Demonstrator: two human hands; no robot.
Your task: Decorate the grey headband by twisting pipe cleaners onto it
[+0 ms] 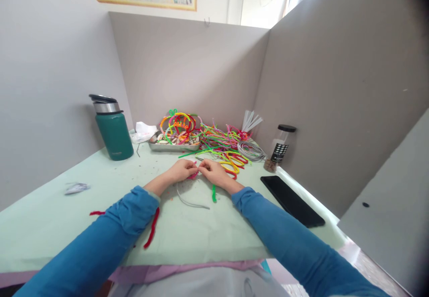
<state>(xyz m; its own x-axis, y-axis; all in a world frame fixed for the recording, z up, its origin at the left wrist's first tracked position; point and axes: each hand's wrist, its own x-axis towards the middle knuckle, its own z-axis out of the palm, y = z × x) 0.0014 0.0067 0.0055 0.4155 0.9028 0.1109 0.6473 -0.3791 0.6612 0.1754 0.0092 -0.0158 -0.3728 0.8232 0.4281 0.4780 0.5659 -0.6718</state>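
Observation:
My left hand (183,170) and my right hand (213,172) meet over the middle of the table, fingertips pinched close together. Between them shows a bit of pink pipe cleaner (193,176), gripped by my left fingers. What the right fingertips pinch is too small to make out. Just below the hands a thin grey wire (191,204) curves across the cloth. A short green pipe cleaner (214,193) pokes out under my right wrist. Red pipe cleaner (153,228) lies beside my left forearm.
Behind the hands stand a metal tray (174,147) of small pieces, a heap of coloured pipe cleaners (217,138) and a coil of grey wire (252,151). A green bottle (115,134) is at left; a clear jar (280,148) and black phone (291,201) at right. Grey partitions (191,64) enclose the table.

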